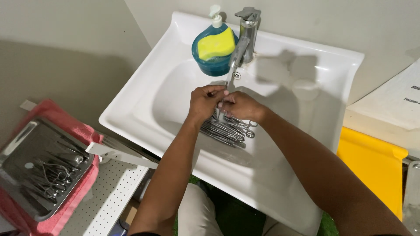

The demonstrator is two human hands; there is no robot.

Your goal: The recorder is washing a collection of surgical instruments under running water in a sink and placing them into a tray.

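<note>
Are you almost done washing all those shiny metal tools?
About midway, it seems. One batch of instruments already lies in the steel tray on the pink towel. The left hand and right hand hold one tool together under the tap. A pile of instruments still waits in the sink.

One sink (306, 65), one tap (245, 39), one sponge (215, 44), one tray (26, 144), two hands (203, 102), many steel instruments (227, 129).

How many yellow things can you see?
2. A yellow sponge sits in the blue dish at the back of the sink, beside the tap. A yellow bin stands to the sink's right. More may be hidden out of view.
</note>
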